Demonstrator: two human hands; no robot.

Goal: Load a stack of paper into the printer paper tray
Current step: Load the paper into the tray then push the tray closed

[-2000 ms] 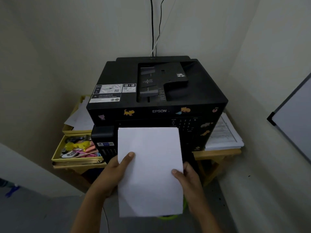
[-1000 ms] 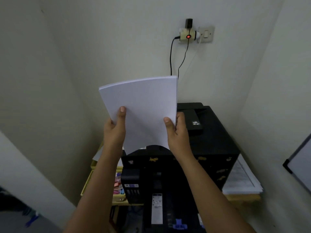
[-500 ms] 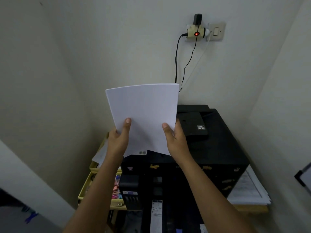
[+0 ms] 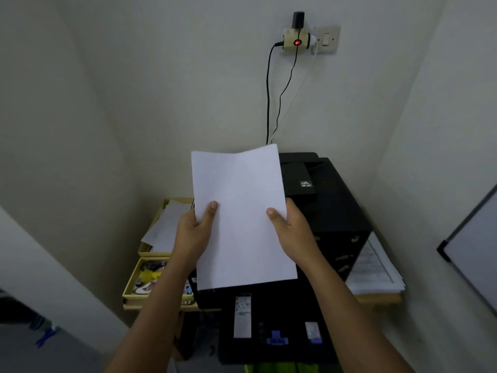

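Observation:
A white stack of paper (image 4: pixel 242 211) is held up in front of the black printer (image 4: pixel 330 211), covering its left half. My left hand (image 4: pixel 195 232) grips the stack's left edge, thumb on the front. My right hand (image 4: pixel 291 232) grips the right edge the same way. Below the stack, the printer's black paper tray (image 4: pixel 279 327) is pulled out towards me, with a white label and a blue guide visible inside.
Yellow trays (image 4: pixel 139 281) with papers and small items sit left of the printer on a wooden table (image 4: pixel 382 298). A pile of printed sheets (image 4: pixel 373 270) lies at the printer's right. Cables hang from a wall socket (image 4: pixel 298 40). A whiteboard (image 4: pixel 476 246) leans at right.
The paper stack has come down from in front of the wall to in front of the printer, and its top edge has flattened. Both hands kept their hold.

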